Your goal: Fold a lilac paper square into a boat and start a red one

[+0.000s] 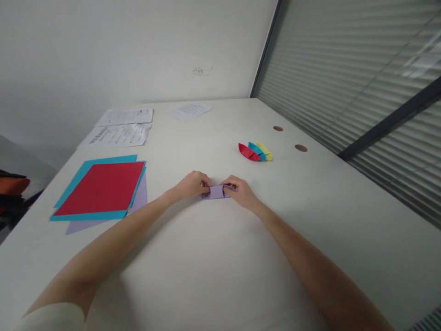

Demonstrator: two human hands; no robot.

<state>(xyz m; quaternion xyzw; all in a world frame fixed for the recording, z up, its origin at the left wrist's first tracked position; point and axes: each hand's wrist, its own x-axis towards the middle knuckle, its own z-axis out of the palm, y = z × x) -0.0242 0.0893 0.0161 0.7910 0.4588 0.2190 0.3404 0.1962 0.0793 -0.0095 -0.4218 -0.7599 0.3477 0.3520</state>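
Pinching one end of the purple paper (217,192) in the closed left hand (192,185), the other end in the closed right hand (241,191), likely to brace the fold evenly. Held low, on or just above the tabletop (193,147), with folded pieces (257,151) set beyond and sheets (103,188) stacked at left, apparently for working room.

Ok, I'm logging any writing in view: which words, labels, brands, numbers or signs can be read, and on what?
None can be read.
Printed sheets, back left: print too small and blurred.
Lone printed sheet farther back: also too small, blurred.
Dark marks on the wall: too blurred to tell if writing.
Folded purple paper: no writing shows.
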